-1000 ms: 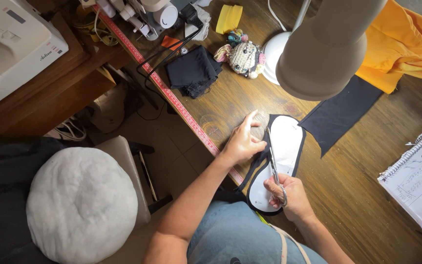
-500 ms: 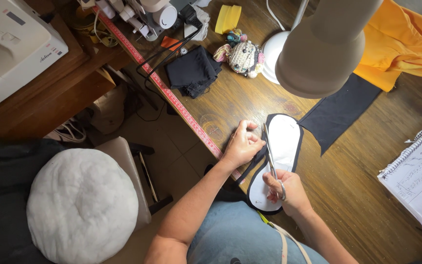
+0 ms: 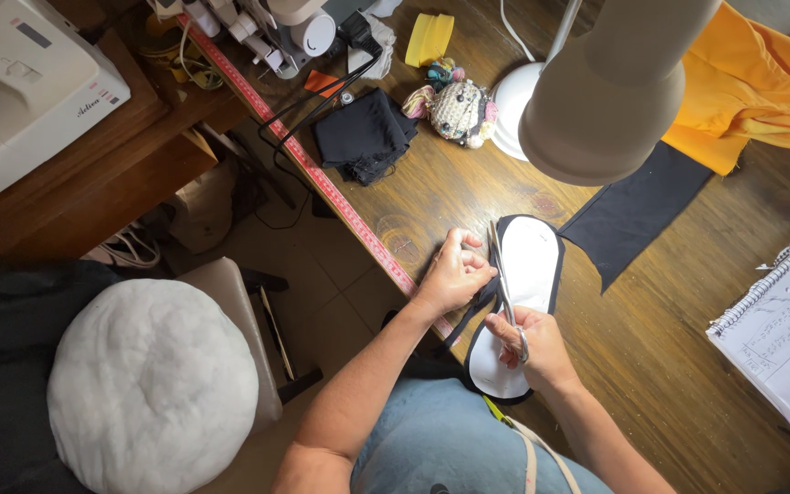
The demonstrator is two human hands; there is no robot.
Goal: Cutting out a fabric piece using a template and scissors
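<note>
I'm looking down at the wooden worktable (image 3: 688,366), and my right hand (image 3: 534,346) is closed around the handles of a pair of scissors (image 3: 503,284), blades pointing away from me along the left edge of a white oval pad with black trim (image 3: 528,274). The pad lies flat at the near edge of the table, right in front of my lap. My left hand (image 3: 454,274) is curled tight, pinching the dark trim at that same edge just beside the blades. How wide the blades stand I can't tell from up here. By my reading the cut is partway: a loose black strip (image 3: 468,316) hangs off the table edge below my left hand, so some trimming looks done, while the black border round the far end and right side looks untouched.
</note>
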